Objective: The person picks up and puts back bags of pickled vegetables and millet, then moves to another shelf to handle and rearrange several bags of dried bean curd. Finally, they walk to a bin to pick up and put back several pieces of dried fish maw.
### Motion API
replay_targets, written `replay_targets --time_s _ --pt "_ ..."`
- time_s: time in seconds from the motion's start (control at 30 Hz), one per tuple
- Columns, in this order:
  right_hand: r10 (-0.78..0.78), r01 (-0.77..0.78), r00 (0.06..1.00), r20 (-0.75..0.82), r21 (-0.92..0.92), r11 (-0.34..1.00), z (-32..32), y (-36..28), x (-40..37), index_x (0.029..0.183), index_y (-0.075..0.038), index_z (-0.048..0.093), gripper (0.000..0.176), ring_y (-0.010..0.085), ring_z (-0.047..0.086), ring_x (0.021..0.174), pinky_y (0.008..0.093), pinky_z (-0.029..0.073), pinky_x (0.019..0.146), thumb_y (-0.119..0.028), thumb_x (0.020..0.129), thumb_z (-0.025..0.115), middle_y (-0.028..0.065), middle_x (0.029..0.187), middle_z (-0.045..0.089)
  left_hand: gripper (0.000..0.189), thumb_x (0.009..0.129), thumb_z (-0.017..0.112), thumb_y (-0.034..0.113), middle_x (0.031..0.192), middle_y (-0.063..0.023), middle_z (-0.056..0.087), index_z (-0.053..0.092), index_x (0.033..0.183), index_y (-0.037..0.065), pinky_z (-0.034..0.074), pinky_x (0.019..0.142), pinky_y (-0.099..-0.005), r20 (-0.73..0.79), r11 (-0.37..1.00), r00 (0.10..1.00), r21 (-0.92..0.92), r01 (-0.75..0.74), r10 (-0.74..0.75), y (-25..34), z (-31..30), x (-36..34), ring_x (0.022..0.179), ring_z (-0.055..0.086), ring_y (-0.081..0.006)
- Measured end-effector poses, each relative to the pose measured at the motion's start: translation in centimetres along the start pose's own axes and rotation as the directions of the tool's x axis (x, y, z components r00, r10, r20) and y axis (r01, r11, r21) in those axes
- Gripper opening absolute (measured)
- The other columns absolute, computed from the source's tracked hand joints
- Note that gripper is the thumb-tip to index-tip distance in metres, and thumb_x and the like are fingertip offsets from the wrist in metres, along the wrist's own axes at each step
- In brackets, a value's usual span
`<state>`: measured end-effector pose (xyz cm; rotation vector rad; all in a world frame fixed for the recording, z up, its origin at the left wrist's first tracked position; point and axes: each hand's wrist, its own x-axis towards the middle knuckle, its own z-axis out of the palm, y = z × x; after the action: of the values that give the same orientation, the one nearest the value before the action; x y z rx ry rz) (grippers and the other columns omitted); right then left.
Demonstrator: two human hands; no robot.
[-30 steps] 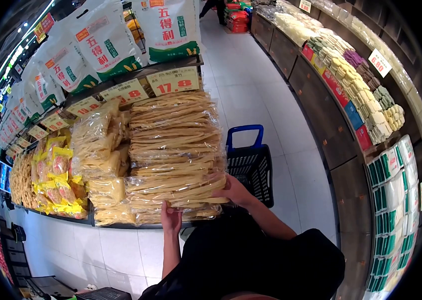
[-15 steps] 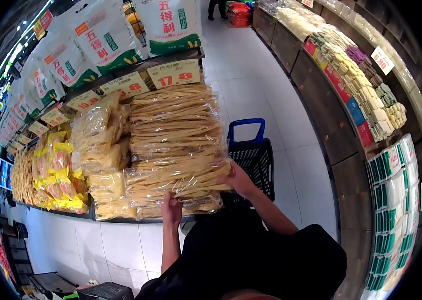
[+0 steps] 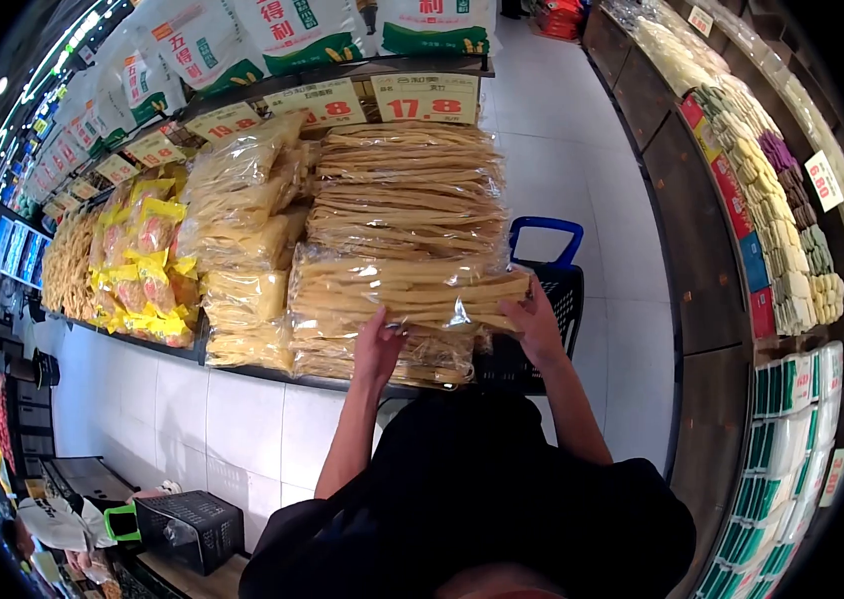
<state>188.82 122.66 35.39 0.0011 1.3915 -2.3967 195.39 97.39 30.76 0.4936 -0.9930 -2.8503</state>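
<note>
A long clear plastic bag of dried bean curd sticks (image 3: 397,288) lies across the front of a pile of similar bags. My right hand (image 3: 536,325) grips its right end, thumb on top and fingers partly hidden. My left hand (image 3: 378,346) holds its near edge left of the middle, the thumb over the plastic and the other fingers mostly under it. Behind it rise more stacked bags of bean curd sticks (image 3: 407,185). A lower bag (image 3: 382,361) shows beneath, at the shelf's front.
A black shopping basket (image 3: 564,299) with a blue handle stands right of the display. Yellow packets (image 3: 147,265) lie to the left, flour sacks (image 3: 312,30) behind a price sign (image 3: 424,98). Noodle bundles (image 3: 757,210) line the right shelf. Another black basket (image 3: 192,531) is at lower left.
The front bag now sits higher and more level over the pile, held by both hands. My right hand has shifted to its end. The view has turned, moving the display rightward and up.
</note>
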Motion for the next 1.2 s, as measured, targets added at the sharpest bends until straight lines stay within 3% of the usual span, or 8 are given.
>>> replay_targets --time_s 0.23,0.3,0.37,0.47,0.5,0.57,0.83,1.2 --pt "-0.143 0.141 0.99 0.015 0.073 0.987 3.4 -7.1 7.9 0.137 -0.004 0.039 0.051 0.0274 0.056 0.114 0.0371 0.054 0.093 -0.004 0.091 0.06 0.0147 0.124 0.052 0.047 0.096 0.055 0.034 0.124 -0.0104 0.056 0.045 0.134 0.008 0.038 0.106 -0.0541 0.13 0.995 0.991 0.093 -0.033 0.021 6.5 7.8 9.4 0.122 0.049 -0.0301" --pt "-0.41 0.428 0.904 0.124 -0.311 0.849 0.9 -6.4 15.6 0.137 -0.002 0.038 0.05 0.0306 0.055 0.117 0.0399 0.056 0.091 -0.008 0.092 0.059 0.0167 0.126 0.049 0.047 0.097 0.055 0.034 0.131 -0.0185 0.047 0.042 0.131 0.004 0.039 0.106 -0.056 0.327 0.997 0.945 0.076 -0.033 0.006 9.3 9.5 13.1 0.123 0.048 -0.033" --pt "-0.175 0.132 0.962 0.21 0.204 0.97 3.8 -10.8 17.9 0.139 -0.003 0.037 0.052 0.0318 0.055 0.116 0.041 0.056 0.09 -0.012 0.093 0.06 0.0182 0.127 0.048 0.044 0.098 0.054 0.034 0.127 -0.0219 0.051 0.046 0.126 0.001 0.045 0.102 -0.0533 0.3 0.994 0.954 0.107 -0.026 -0.007 11.4 11.0 16.4 0.117 0.054 -0.0348" --pt "-0.026 0.026 1.0 -0.005 0.132 0.991 3.3 -10.3 20.7 0.141 -0.003 0.035 0.056 0.0312 0.058 0.11 0.0396 0.056 0.088 -0.019 0.094 0.061 0.0191 0.129 0.046 0.049 0.099 0.051 0.035 0.133 -0.0227 0.049 0.042 0.132 0.0 0.045 0.102 -0.0495 0.213 0.959 0.974 0.284 0.008 -0.072 11.9 7.7 17.9 0.119 0.054 -0.0353" --pt "-0.214 0.215 0.977 0.02 -0.158 0.964 2.4 -8.1 20.8 0.142 -0.003 0.037 0.055 0.028 0.062 0.102 0.0361 0.056 0.085 -0.024 0.095 0.059 0.0179 0.123 0.051 0.056 0.1 0.048 0.035 0.14 -0.0234 0.043 0.035 0.141 -0.002 0.046 0.102 -0.0477 0.165 0.904 0.984 0.427 -0.006 -0.071 11.8 6.9 17.8 0.123 0.052 -0.0361" --pt "-0.172 0.149 0.983 -0.068 -0.262 0.954 0.8 -5.9 19.0 0.137 -0.002 0.044 0.051 0.0238 0.063 0.099 0.0331 0.055 0.08 -0.025 0.095 0.059 0.0145 0.113 0.06 0.062 0.101 0.044 0.033 0.143 -0.0233 0.041 0.023 0.148 -0.002 0.047 0.101 -0.0452 0.183 0.86 0.983 0.501 -0.098 0.005 10.3 4.6 15.6 0.125 0.05 -0.0365" --pt "-0.105 0.103 0.994 0.02 -0.453 0.886 -1.4 -1.2 8.7 0.108 0.001 0.061 0.018 0.0144 0.066 0.081 0.0272 0.053 0.07 -0.009 0.097 0.053 0.0075 0.102 0.067 0.033 0.099 0.049 0.017 0.116 -0.0168 0.063 0.05 0.126 -0.001 0.054 0.083 -0.0374 0.023 0.927 0.998 0.368 -0.068 0.064 4.2 -0.4 2.7 0.103 0.064 -0.0263" --pt "-0.222 0.169 0.974 0.048 -0.805 0.568 -0.6 4.2 3.8 0.134 -0.006 0.049 0.049 0.0173 0.058 0.095 0.0302 0.05 0.079 -0.015 0.089 0.067 0.0109 0.12 0.057 0.026 0.096 0.056 0.009 0.103 -0.0081 0.067 0.054 0.12 0.001 0.05 0.072 -0.0248 -0.011 0.734 0.999 0.679 -0.024 0.044 -1.0 -4.8 -1.2 0.089 0.066 -0.0152"
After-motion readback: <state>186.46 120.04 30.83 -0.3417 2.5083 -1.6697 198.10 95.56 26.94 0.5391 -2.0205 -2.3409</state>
